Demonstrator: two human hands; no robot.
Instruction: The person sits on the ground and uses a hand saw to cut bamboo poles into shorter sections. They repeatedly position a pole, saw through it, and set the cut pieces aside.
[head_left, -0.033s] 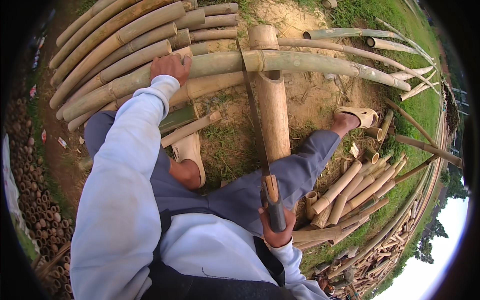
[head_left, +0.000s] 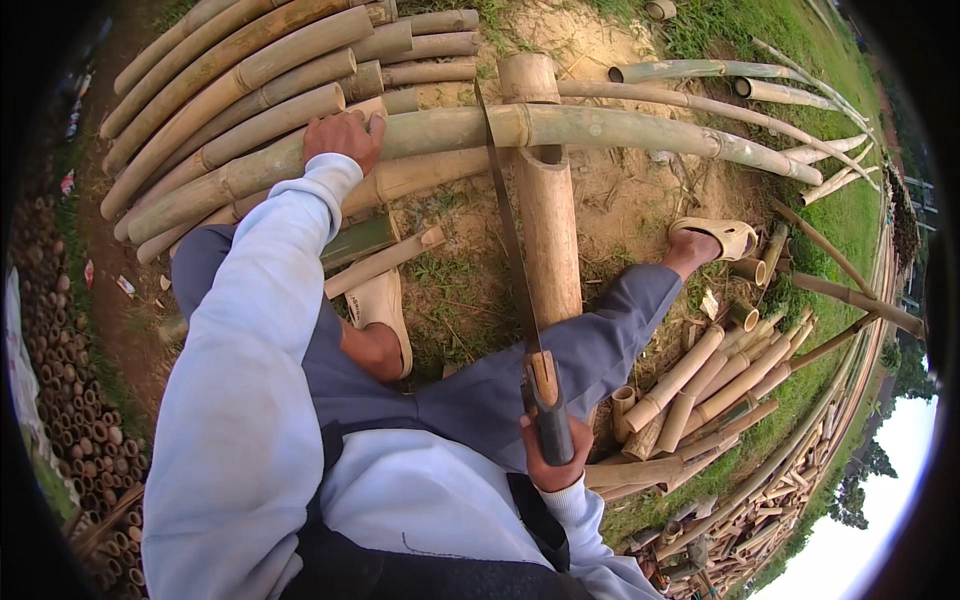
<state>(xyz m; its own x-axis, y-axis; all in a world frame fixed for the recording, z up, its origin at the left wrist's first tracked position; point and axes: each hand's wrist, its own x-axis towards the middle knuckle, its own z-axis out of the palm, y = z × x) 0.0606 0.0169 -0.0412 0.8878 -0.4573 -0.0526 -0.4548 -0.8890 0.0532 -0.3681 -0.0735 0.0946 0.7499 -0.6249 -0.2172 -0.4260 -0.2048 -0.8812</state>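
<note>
A long green-tan bamboo pole (head_left: 640, 128) runs across in front of me, resting on a thick bamboo post (head_left: 548, 240). My left hand (head_left: 343, 138) is closed over the pole, left of the post. My right hand (head_left: 556, 466), low in the middle, grips the dark handle of a handsaw (head_left: 510, 235). Its long blade points away from me and crosses the pole just left of a joint, beside the post. How deep the teeth sit in the pole cannot be seen. Part of the left fingers is hidden behind the hand.
Several bamboo poles (head_left: 250, 70) lie side by side at the far left. Cut bamboo lengths (head_left: 700, 385) are heaped by my right leg, near a slanting pole frame (head_left: 850, 290). Thinner poles (head_left: 710, 68) lie on the grass. Short bamboo pieces (head_left: 90, 450) are stacked at the left edge.
</note>
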